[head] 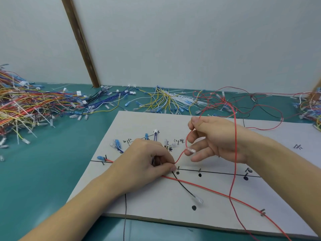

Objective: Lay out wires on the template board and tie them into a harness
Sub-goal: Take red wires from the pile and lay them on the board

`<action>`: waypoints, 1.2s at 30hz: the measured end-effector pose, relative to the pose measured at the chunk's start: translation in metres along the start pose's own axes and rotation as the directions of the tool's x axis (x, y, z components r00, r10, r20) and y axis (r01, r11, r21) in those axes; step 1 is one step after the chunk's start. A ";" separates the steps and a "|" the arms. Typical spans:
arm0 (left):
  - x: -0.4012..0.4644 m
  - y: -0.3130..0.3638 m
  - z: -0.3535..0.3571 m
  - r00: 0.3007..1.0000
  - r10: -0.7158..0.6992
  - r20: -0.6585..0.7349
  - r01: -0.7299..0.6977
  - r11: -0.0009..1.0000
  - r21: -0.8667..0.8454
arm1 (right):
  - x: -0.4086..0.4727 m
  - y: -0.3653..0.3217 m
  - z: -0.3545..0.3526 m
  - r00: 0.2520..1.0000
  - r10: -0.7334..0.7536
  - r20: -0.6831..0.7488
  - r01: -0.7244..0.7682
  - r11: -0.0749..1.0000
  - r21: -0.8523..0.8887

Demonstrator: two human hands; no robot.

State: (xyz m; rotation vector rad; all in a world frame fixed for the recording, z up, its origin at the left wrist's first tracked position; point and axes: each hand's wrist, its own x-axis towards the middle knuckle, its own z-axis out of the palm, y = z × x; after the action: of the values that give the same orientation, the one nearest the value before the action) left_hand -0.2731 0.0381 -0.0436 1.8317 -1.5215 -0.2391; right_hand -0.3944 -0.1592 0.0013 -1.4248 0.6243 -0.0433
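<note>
A white template board [147, 202] with black lines, dots and pins lies on the green table. My left hand [147, 159] pinches a bundle of wires against the board at the junction by a pin. My right hand [213, 140] is raised above the board and holds a thin red wire [180, 156], with its clear terminal [191, 150] between the fingertips. That wire loops down to my left fingertips. A second red wire [208, 189] runs along the board to the lower right. A black wire [185, 188] with a clear terminal lies below the junction.
A big heap of tied multicoloured harnesses [26, 105] fills the left of the table. Loose blue, yellow and white wires [163, 100] lie behind the board. Long red and black wires [260, 108] tangle at the back right. A brown post [79, 42] leans on the wall.
</note>
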 end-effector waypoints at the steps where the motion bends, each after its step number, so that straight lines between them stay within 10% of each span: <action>1: 0.000 0.000 0.000 1.000 -0.010 -0.011 0.010 1.000 -0.006 | 0.002 -0.004 0.001 0.999 0.049 0.012 -0.050 0.998 0.040; 5: -0.002 0.003 0.000 0.999 -0.024 -0.029 0.024 1.000 -0.017 | 0.013 -0.014 0.006 0.995 0.092 0.031 -0.095 0.992 0.083; 12: -0.002 0.003 0.002 0.999 0.007 -0.045 -0.004 0.998 0.069 | 0.037 -0.031 0.019 0.992 -0.068 -0.105 0.020 0.914 -0.404; 36: 0.000 0.001 0.004 0.997 0.011 -0.074 -0.002 0.993 0.121 | 0.052 0.004 0.078 0.880 -0.448 -0.160 0.289 0.770 -0.568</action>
State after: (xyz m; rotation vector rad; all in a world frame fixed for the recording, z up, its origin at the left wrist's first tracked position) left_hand -0.2762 0.0364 -0.0461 1.9073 -1.5187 -0.0761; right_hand -0.3190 -0.1078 -0.0201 -2.1007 0.6022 -0.4340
